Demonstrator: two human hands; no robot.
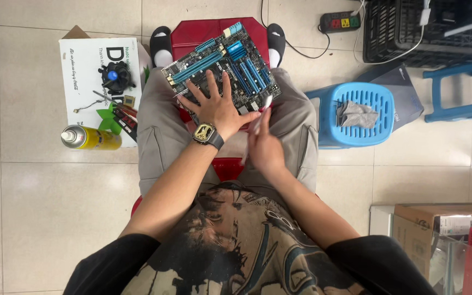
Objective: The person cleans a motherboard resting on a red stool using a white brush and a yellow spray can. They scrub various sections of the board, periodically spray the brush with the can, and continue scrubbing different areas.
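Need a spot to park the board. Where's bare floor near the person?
Bare tile left of the knee, below the yellow spray can, and right between the blue basket stool and cardboard box. Crowded: white box with cooler fan and parts.

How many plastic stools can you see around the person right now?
3: a red stool under the motherboard, a light blue stool holding a grey cloth, and a darker blue stool at far right. Others may be hidden.

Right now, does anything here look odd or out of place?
Yes. A bare circuit board lies tilted on the person's lap, pressed flat under the left hand, not on a bench. The right hand holds a thin white stick. A fan and small parts sit on a box on the floor.
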